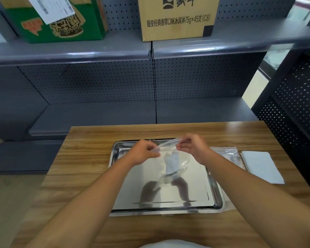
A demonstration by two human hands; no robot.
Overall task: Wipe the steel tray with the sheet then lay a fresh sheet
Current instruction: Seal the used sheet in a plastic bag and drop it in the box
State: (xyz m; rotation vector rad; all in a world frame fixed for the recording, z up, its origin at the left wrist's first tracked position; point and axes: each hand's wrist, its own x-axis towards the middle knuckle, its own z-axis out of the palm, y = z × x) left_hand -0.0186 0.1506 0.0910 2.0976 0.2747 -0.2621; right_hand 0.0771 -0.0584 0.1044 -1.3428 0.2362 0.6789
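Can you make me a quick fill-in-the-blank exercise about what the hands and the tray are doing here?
1. Both hands hold a clear ____ bag above the steel tray.
2. The tray rests on a ____ table.
3. The white sheets lie to the tray's ____.
4. The left hand and right hand pinch the bag's ____ edge.

Missing words: plastic; wooden; right; top

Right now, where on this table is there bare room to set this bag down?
Bare wood lies left of the steel tray, and in a strip between the tray's far rim and the table's far edge. The right side is crowded: a plastic sleeve and white sheets. Both hands pinch the clear bag.
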